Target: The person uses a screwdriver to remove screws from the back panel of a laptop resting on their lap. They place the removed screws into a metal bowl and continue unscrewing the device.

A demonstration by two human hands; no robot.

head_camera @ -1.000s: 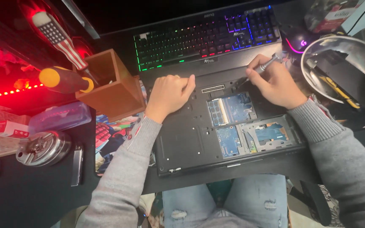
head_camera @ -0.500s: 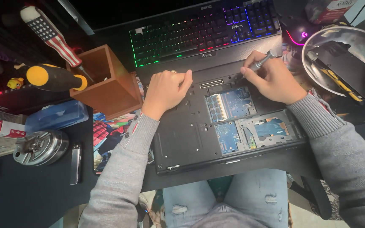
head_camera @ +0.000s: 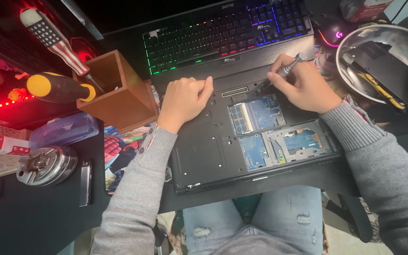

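Slippage is my worry: right hand (head_camera: 303, 87) pinches a slim silver screwdriver (head_camera: 290, 67) at the far edge of the upturned black laptop (head_camera: 204, 156), beside exposed blue circuit boards (head_camera: 256, 113). Left hand (head_camera: 183, 100) presses loosely curled on the case. Since earlier, the screwdriver's tilted more upright.

Right hand (head_camera: 305, 87) pinches a screwdriver (head_camera: 291, 66) over the opened laptop (head_camera: 204, 156).

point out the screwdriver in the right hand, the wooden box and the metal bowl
screwdriver (head_camera: 291, 67), head view, on the grey shaft above the right hand's fingers
wooden box (head_camera: 127, 105), head view, on its front wall
metal bowl (head_camera: 355, 92), head view, on the left inner wall near the rim
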